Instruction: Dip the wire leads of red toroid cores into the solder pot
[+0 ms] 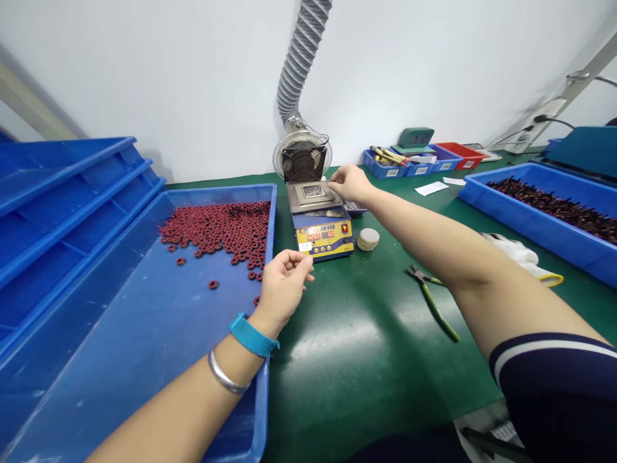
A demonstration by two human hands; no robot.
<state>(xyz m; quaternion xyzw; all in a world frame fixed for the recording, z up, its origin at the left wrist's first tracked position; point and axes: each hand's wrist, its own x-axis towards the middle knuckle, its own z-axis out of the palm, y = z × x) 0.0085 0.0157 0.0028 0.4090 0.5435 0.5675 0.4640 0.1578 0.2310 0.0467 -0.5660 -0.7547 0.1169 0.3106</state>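
My right hand (351, 185) reaches to the right edge of a solder pot (324, 238) with a lit red display. Its fingertips are pinched together beside the pot's square well (313, 191); whatever may be between them is too small to make out. My left hand (285, 286) hovers over the right rim of a large blue tray (144, 360), in front of the pot. Its thumb and fingers are pressed together, and I cannot see what they hold, if anything. Many small red-and-black wound coils (216, 231) lie in the tray, mostly toward its far end.
A fan (304, 164) with a ribbed grey duct (303, 58) stands behind the pot. Round pale pads (368, 238) and green-handled cutters (436, 308) lie on the green table. At right are a white glove (518, 254) and a blue tray (535, 212) of dark coppery parts.
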